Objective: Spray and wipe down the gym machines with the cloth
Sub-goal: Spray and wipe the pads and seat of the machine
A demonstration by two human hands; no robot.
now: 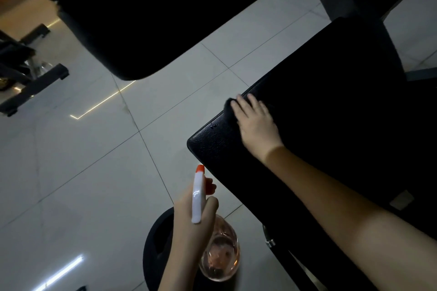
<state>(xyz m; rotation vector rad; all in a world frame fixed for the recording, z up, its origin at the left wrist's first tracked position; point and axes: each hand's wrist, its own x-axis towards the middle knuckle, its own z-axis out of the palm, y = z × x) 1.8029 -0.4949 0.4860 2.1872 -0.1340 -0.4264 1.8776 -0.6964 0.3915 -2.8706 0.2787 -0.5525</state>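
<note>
Cloth [227, 105] beneath right fingers [255, 103], on pad [331, 92] edge, bottle [220, 255] in left hand [186, 222]

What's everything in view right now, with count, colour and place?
seat pad: one, black, right
upper pad: one, black, top left
cloth: one, dark, on the seat pad's left edge
spray bottle: one, clear with pinkish liquid and a white and orange head, bottom centre
round object: one, black, beneath the bottle, unidentifiable
frame feet: black, far left
floor: pale grey tiles
left hand: grips the spray bottle
right hand: flat on the cloth
</note>
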